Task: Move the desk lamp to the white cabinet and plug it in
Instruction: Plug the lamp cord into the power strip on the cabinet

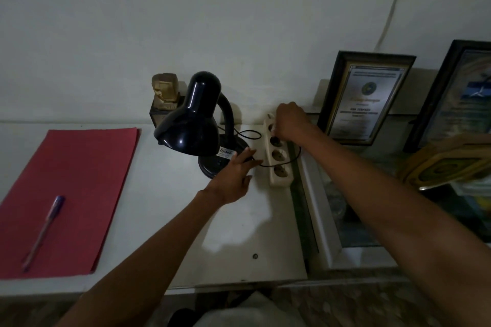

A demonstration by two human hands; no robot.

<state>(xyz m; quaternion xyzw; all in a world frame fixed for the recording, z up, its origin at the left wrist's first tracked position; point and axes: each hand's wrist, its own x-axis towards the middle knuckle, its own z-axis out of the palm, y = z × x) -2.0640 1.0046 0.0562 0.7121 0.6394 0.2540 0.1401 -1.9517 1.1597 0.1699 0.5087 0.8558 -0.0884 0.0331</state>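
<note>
Lamp sitting on white cabinet near back edge, unlit. Right hand closing over far end of power strip, seemingly pinching plug; plug itself hidden, so can't tell. Left hand lying open, fingers touching lamp base. Cord looping loose across strip. Risk: strip sliding under push, plug missing socket; cord snagging, tugging lamp.

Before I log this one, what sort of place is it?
Probably a home study or small office. Framed certificates lean on the wall, a red folder with a pen lies on the white cabinet, and a small trophy stands behind the desk lamp.
</note>
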